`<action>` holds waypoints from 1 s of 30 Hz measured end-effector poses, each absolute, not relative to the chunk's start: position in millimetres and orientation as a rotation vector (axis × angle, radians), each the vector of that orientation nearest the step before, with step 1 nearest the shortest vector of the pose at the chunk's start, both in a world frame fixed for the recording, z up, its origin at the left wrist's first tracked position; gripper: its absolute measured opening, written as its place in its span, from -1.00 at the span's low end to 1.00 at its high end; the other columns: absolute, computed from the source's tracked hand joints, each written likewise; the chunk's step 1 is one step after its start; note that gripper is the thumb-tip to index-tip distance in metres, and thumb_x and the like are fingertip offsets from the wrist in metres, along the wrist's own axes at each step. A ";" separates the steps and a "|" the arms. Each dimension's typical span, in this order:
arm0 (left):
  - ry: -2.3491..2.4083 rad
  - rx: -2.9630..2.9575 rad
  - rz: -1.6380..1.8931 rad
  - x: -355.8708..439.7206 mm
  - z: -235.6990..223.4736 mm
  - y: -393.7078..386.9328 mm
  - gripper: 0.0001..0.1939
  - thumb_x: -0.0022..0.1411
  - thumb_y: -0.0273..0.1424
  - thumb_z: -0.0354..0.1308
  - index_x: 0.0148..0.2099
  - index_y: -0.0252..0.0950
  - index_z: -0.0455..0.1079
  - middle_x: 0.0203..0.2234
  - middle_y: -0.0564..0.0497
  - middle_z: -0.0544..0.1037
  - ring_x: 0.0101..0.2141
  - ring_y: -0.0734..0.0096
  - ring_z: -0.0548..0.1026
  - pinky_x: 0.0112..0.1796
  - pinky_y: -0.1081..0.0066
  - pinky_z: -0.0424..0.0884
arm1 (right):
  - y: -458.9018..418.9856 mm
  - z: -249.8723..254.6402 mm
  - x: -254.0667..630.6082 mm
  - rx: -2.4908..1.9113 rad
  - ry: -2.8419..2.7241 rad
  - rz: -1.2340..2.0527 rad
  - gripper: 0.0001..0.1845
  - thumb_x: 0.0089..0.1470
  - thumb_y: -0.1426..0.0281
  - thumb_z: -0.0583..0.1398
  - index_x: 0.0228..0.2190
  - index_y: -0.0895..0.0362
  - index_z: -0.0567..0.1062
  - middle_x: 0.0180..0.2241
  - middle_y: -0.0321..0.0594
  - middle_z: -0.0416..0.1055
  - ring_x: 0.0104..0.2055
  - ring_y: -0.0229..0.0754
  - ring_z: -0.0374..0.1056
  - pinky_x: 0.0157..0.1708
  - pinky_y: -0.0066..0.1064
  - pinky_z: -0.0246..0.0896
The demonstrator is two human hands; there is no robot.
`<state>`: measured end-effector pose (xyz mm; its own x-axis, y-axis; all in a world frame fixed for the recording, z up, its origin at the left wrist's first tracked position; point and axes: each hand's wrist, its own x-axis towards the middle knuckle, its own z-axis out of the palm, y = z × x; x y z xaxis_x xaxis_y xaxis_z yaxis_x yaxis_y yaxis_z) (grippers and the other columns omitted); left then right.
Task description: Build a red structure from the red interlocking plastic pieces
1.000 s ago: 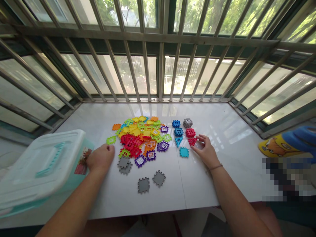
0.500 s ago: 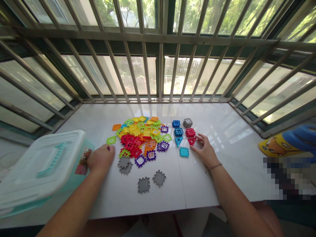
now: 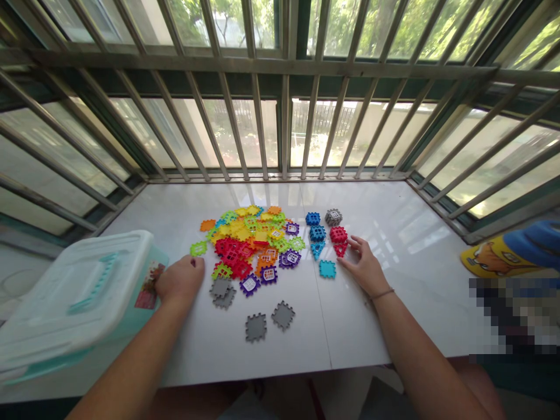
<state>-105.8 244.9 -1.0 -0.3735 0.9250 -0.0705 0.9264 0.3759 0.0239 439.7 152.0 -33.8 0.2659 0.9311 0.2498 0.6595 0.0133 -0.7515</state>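
Observation:
A heap of flat, notched plastic tiles in many colours (image 3: 251, 242) lies on the white window ledge (image 3: 394, 315). My left hand (image 3: 180, 280) rests curled into a loose fist at the heap's left edge, next to a green tile (image 3: 198, 248). Right of the heap, tiles are set out in short columns: blue ones (image 3: 317, 233), a grey one (image 3: 333, 216), red ones (image 3: 338, 235). My right hand (image 3: 365, 265) lies on the ledge with fingers spread, its fingertips touching the red triangle tile (image 3: 340, 249). A teal tile (image 3: 326, 269) sits just left of that hand.
A pale teal lidded storage box (image 3: 74, 297) stands at the ledge's left front. Grey tiles (image 3: 255, 326) lie loose near the front. Metal window bars (image 3: 284, 116) fence the ledge on three sides. A yellow and blue cushion (image 3: 507, 254) sits at the right.
My right hand's fingers have eased back slightly at the red triangle tile. The left hand has not moved.

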 end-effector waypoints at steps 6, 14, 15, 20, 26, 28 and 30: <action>2.542 1.722 -0.006 -108.4 -4.5 245.8 -0.35 0.49 -0.09 -0.24 0.05 -0.26 0.66 -0.10 -0.41 0.72 -0.11 -0.25 0.65 -0.18 0.08 0.49 | 151.2 -30.7 437.6 -1.706 -1.469 0.423 -0.01 0.09 -0.10 0.47 0.38 -0.01 0.31 0.30 0.05 0.52 0.25 0.23 0.53 0.27 0.20 0.46; 2.544 1.698 -0.003 -105.6 -2.3 245.5 -0.35 0.49 -0.09 -0.22 0.05 -0.25 0.68 -0.07 -0.39 0.72 -0.09 -0.23 0.65 -0.16 0.07 0.48 | 150.0 -32.3 437.8 -1.681 -1.434 0.387 -0.10 0.21 -0.17 0.37 0.35 0.03 0.31 0.28 0.10 0.50 0.20 0.17 0.52 0.22 0.14 0.48; 2.543 1.699 -0.001 -104.9 -1.4 245.2 -0.35 0.49 -0.09 -0.22 0.05 -0.25 0.68 -0.07 -0.39 0.73 -0.08 -0.24 0.66 -0.15 0.07 0.48 | 149.8 -32.7 438.2 -1.676 -1.417 0.380 -0.13 0.24 -0.18 0.34 0.33 0.04 0.32 0.24 0.10 0.51 0.17 0.17 0.52 0.20 0.14 0.49; 2.537 1.717 0.013 -103.1 1.1 243.8 -0.36 0.50 -0.12 -0.23 0.05 -0.26 0.68 -0.08 -0.37 0.73 -0.07 -0.24 0.67 -0.17 0.09 0.47 | 148.8 -32.4 439.0 -1.664 -1.331 0.356 -0.23 0.31 -0.20 0.26 0.26 0.06 0.36 0.09 0.07 0.55 0.04 0.12 0.55 0.10 0.11 0.54; 2.537 1.727 0.045 -102.6 1.8 241.4 -0.37 0.49 -0.14 -0.20 0.05 -0.28 0.68 -0.10 -0.38 0.73 -0.10 -0.23 0.67 -0.15 0.08 0.45 | 148.1 -33.3 440.3 -1.681 -1.298 0.363 -0.27 0.31 -0.19 0.26 0.23 0.04 0.39 0.03 0.01 0.57 -0.08 0.06 0.57 0.02 0.03 0.58; 2.533 1.743 0.058 -102.7 1.4 240.9 -0.38 0.48 -0.14 -0.20 0.04 -0.28 0.68 -0.10 -0.38 0.73 -0.10 -0.23 0.67 -0.16 0.08 0.45 | 148.3 -33.3 440.7 -1.691 -1.299 0.363 -0.28 0.31 -0.19 0.26 0.22 0.04 0.39 0.00 -0.01 0.58 -0.10 0.05 0.58 -0.01 0.00 0.59; 2.529 1.751 0.065 -102.6 1.3 240.7 -0.39 0.48 -0.15 -0.19 0.04 -0.28 0.68 -0.10 -0.38 0.73 -0.10 -0.22 0.67 -0.16 0.09 0.45 | 148.7 -32.2 440.7 -1.704 -1.303 0.363 -0.29 0.31 -0.19 0.25 0.22 0.04 0.40 -0.02 -0.02 0.60 -0.11 0.06 0.58 -0.03 -0.01 0.59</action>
<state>-102.6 240.7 1.3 -0.3507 0.9360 -0.0293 0.9333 0.3519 0.0717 440.7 148.7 -32.2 0.3933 0.8734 0.2873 0.5987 -0.0061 -0.8010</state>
